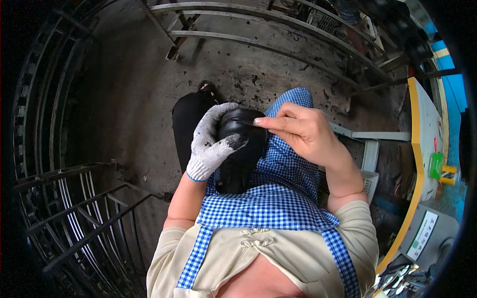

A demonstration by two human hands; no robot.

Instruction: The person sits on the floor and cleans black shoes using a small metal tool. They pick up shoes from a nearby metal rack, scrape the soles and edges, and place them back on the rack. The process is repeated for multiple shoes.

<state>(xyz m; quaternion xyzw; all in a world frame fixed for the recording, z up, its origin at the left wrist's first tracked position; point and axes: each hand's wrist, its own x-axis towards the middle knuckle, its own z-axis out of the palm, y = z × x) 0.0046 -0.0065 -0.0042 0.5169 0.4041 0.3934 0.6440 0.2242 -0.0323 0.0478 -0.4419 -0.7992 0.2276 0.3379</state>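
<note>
A glossy black, rounded part, which looks like moulded rubber, is held over my lap. My left hand, in a pale knitted glove with a dark-stained thumb, wraps round its left side. Bare and closed in a pinch, my right hand meets the part's right edge with its fingertips. Whatever lies between those fingertips is too small to make out. Below the part, a dark black shape rests on my blue checked apron; its kind is unclear.
At the right stands a yellow-edged white table with a green item and a yellow item on it. Metal racks line the left. Long rails cross ahead; dark scraps litter the concrete floor.
</note>
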